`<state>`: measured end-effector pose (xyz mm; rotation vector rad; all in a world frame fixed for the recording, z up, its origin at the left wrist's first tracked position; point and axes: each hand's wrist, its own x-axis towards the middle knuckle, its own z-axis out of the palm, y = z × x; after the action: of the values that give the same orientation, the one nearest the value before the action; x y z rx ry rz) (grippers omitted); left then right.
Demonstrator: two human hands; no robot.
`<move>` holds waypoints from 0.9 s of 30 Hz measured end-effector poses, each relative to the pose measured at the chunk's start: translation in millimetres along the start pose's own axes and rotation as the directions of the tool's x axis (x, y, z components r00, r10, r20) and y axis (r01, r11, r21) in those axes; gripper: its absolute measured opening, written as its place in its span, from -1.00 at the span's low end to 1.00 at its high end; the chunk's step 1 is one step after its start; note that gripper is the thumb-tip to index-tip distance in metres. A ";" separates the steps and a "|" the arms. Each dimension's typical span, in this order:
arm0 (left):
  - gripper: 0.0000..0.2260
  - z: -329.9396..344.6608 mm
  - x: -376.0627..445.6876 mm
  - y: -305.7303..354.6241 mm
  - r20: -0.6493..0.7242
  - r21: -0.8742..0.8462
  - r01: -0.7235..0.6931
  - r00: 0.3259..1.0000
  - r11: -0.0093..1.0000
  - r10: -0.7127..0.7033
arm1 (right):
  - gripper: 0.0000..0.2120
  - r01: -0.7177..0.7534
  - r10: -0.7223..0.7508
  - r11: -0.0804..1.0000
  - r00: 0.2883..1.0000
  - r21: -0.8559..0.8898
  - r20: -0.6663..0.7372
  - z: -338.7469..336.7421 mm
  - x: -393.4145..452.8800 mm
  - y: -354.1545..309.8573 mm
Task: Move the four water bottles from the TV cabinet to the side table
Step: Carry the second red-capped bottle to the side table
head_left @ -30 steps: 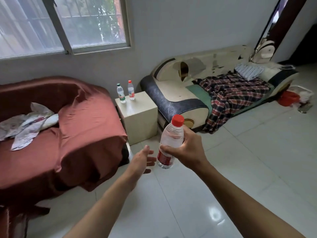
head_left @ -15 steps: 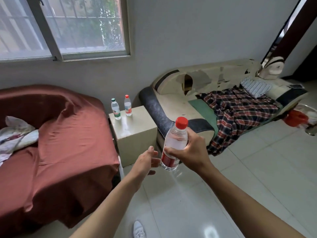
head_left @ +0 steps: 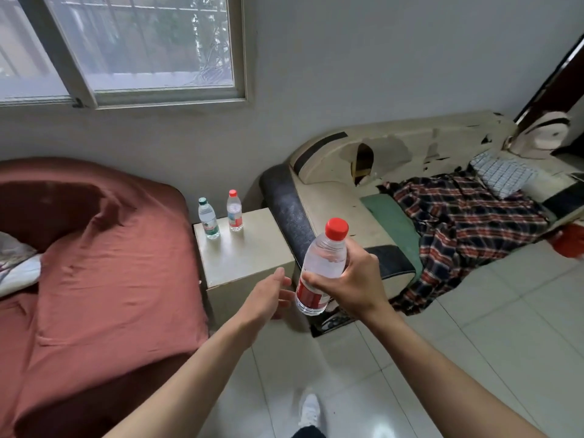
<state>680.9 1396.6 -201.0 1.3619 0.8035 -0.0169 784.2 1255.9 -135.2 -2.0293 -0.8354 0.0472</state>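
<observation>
My right hand (head_left: 354, 281) grips a clear water bottle (head_left: 322, 263) with a red cap and red label, held upright just off the front right corner of the cream side table (head_left: 249, 260). My left hand (head_left: 267, 300) is open beside the bottle, fingers spread, in front of the table's front face. Two bottles stand at the back of the table top: a green-capped bottle (head_left: 208, 219) on the left and a red-capped bottle (head_left: 234, 211) to its right. The TV cabinet is out of view.
A sofa under a rust-red cover (head_left: 94, 263) abuts the table's left side. A cream and black chaise (head_left: 341, 197) with a plaid blanket (head_left: 467, 216) is on the right. White tiled floor (head_left: 474, 327) lies below, with my white shoe (head_left: 309, 409) on it.
I have walked closer to the side table, which now looms larger and nearer. Both hands with the bottle have advanced toward its front edge. My shoe has come into view.
</observation>
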 end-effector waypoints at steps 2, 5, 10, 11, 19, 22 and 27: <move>-0.55 0.4 23.7 12.1 -0.028 -0.032 0.010 1.000 0.999 -0.011 | -0.51 0.014 -0.014 1.000 1.000 0.027 0.016 5.6 28.8 14.3; -0.55 5.2 60.8 32.9 -0.088 -0.080 0.033 0.995 0.996 -0.040 | -0.48 0.022 -0.025 0.998 0.999 0.058 0.043 12.0 74.7 38.8; -0.59 10.8 118.0 69.3 -0.150 -0.104 0.053 0.986 0.993 -0.068 | -0.47 0.061 -0.070 0.994 0.992 0.091 0.101 17.5 148.1 68.8; -0.58 10.7 127.6 75.6 -0.158 -0.110 0.053 0.985 0.993 -0.070 | -0.47 0.072 -0.083 0.993 0.990 0.099 0.112 18.7 161.3 72.9; -0.56 1.2 195.7 101.2 -0.195 -0.170 0.097 0.972 0.981 -0.130 | -0.47 0.058 -0.074 0.994 0.980 0.090 0.187 43.1 245.6 102.9; -0.57 -10.7 220.7 105.7 -0.192 -0.187 0.098 0.972 0.978 -0.134 | -0.47 0.038 -0.050 0.997 0.977 0.062 0.208 61.3 274.3 113.1; -0.57 -47.9 269.6 110.4 -0.212 -0.265 0.096 0.965 0.959 -0.156 | -0.44 0.010 -0.018 0.999 0.967 0.035 0.254 103.4 323.4 124.7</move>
<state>906.2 1582.2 -245.4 1.0799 1.0514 0.1424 1065.3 1473.7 -201.1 -2.0120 -1.0013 0.3173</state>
